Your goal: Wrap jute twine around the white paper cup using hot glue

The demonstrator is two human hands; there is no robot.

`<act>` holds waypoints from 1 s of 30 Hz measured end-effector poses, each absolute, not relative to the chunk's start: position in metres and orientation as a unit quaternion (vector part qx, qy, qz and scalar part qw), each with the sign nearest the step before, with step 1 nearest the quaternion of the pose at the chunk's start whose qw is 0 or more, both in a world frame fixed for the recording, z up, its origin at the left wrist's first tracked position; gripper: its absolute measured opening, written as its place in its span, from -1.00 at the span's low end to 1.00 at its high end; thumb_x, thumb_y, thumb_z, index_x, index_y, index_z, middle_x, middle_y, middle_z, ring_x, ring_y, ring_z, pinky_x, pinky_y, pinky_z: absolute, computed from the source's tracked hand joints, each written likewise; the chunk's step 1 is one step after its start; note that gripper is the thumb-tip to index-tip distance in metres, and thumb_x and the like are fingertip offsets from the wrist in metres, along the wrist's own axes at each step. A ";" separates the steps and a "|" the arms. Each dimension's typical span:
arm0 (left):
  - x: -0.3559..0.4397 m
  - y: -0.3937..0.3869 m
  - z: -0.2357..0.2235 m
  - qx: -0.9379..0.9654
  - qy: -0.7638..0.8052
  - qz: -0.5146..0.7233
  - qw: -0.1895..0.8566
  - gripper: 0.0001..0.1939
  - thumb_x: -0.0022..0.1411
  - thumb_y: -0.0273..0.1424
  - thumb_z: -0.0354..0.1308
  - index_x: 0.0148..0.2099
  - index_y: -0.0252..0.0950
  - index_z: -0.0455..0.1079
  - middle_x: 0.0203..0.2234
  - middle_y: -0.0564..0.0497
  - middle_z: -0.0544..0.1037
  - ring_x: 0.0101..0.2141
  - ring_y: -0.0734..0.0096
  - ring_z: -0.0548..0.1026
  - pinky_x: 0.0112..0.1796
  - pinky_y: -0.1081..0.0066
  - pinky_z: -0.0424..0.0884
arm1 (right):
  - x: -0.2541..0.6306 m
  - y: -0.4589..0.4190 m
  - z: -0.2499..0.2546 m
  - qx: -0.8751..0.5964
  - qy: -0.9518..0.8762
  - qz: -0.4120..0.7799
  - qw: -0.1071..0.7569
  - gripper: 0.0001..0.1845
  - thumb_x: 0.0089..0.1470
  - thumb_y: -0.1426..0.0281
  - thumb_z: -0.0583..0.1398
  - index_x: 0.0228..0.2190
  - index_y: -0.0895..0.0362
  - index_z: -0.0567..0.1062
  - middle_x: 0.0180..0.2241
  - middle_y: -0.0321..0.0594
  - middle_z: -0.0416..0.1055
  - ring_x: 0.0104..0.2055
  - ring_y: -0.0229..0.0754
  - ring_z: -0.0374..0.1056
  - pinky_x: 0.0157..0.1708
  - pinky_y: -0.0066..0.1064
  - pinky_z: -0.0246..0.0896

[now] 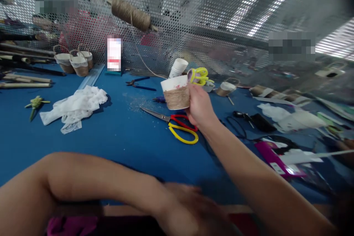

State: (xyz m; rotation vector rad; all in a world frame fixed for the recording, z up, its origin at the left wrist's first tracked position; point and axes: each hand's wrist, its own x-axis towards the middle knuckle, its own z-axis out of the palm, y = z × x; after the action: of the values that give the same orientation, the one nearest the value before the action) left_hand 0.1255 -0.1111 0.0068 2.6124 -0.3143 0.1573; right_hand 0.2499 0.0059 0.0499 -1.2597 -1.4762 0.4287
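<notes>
My right hand (199, 104) grips a white paper cup (176, 93) by its right side, raised over the table. Brown twine is wound round the cup's lower part, and a strand rises from the cup area to a twine spool (131, 14) on the mesh. Below the cup lie open scissors (177, 124) with one red and one yellow handle. Near the table's front edge, my left hand (196, 208) is smeared by motion, so its fingers cannot be made out. Just behind the cup are stacked white cups (179, 67) and a yellow-green ribbon-like bundle (199, 76).
White crumpled lace (80, 105) lies left, near small twine-wrapped baskets (80, 65). Pliers (141, 83) and a propped phone (114, 53) are farther back. Sticks (26, 79) fill the far left. A purple packet (279, 160), black cable and white scraps lie right. Metal mesh stands behind.
</notes>
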 end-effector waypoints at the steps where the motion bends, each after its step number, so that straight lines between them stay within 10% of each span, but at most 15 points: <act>1: 0.129 -0.113 0.011 0.953 -0.142 0.051 0.262 -0.52 0.16 -0.26 0.01 0.11 -0.35 0.20 0.08 -0.10 0.28 0.12 0.30 0.19 0.05 0.41 0.18 | 0.243 0.007 0.047 -0.535 -0.621 0.183 0.543 -0.59 0.07 0.03 -0.09 -0.50 0.08 0.27 -0.56 -0.32 0.27 -0.50 -0.25 0.24 -0.53 -0.39 0.15; 8: 0.042 -0.049 0.035 0.888 0.267 0.064 0.369 -0.65 0.17 -0.23 0.01 -0.13 -0.39 0.37 -0.28 -0.18 0.53 -0.30 0.20 0.49 -0.28 0.29 0.39 | 0.207 -0.012 0.025 -0.556 -0.627 0.172 0.517 -0.72 0.08 0.18 -0.03 -0.54 0.09 0.22 -0.59 -0.35 0.21 -0.51 -0.27 0.16 -0.48 -0.41 0.10; 12: -0.005 -0.018 0.027 0.766 0.435 0.163 0.445 -0.37 0.01 -0.10 0.13 0.04 -0.39 0.14 -0.31 -0.14 0.48 -0.34 0.25 0.48 -0.36 0.30 0.41 | 0.188 -0.014 0.017 -0.552 -0.654 0.159 0.492 -0.75 0.11 0.23 -0.06 -0.52 0.08 0.19 -0.58 -0.33 0.22 -0.52 -0.26 0.17 -0.49 -0.41 0.10; 19: 0.006 -0.012 0.032 0.824 0.385 0.340 0.238 -0.48 -0.12 -0.19 0.25 -0.14 -0.34 0.23 -0.13 -0.15 0.30 -0.05 0.19 0.28 -0.02 0.15 0.23 | 0.167 -0.017 0.019 -0.539 -0.722 0.105 0.422 -0.82 0.12 0.30 -0.08 -0.46 0.09 0.18 -0.52 -0.26 0.26 -0.51 -0.24 0.19 -0.49 -0.39 0.07; 30: 0.008 -0.012 0.018 0.775 0.380 0.287 0.416 -0.81 -0.03 -0.35 0.21 -0.35 -0.35 0.38 -0.01 -0.14 0.25 0.04 0.19 0.23 0.04 0.22 0.17 | 0.170 -0.026 0.021 -0.545 -0.773 0.020 0.326 -0.79 0.13 0.30 -0.09 -0.45 0.10 0.22 -0.45 -0.17 0.25 -0.47 -0.19 0.19 -0.51 -0.35 0.05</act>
State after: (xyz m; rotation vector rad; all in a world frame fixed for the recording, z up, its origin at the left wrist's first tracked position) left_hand 0.0076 -0.0120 0.0178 1.9448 0.9548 0.7200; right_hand 0.1704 -0.0263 0.0210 -1.4273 -2.0254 0.0537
